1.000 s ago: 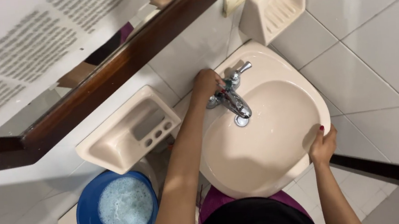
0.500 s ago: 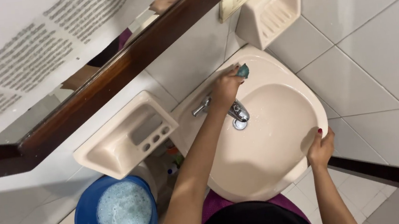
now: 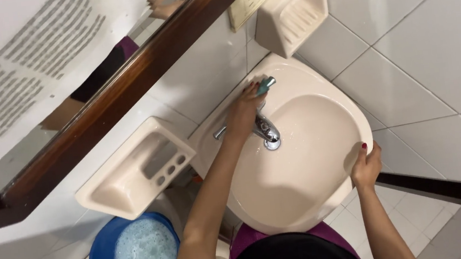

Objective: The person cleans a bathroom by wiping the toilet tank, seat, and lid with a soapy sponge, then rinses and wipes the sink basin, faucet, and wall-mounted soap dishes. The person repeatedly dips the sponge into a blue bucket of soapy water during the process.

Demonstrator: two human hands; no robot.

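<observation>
My left hand [image 3: 244, 110] reaches over the chrome faucet [image 3: 265, 130] of a beige wall sink [image 3: 302, 162] and grips a small teal scrubbing pad [image 3: 262, 87], pressed against the faucet's right handle near the sink's back rim. My right hand [image 3: 365, 166] clamps the sink's right front rim, fingers curled over the edge. The faucet's left handle [image 3: 220, 131] sticks out beside my left wrist.
A blue bucket [image 3: 134, 254] of soapy water stands at lower left below a beige toothbrush holder [image 3: 135, 171]. A beige soap dish [image 3: 290, 15] hangs on the white tiled wall above the sink. A wood-framed mirror [image 3: 107, 97] runs across the upper left.
My left hand moved from the faucet's left side over to its right handle with the teal pad. The view shifted slightly; my right hand stayed on the rim.
</observation>
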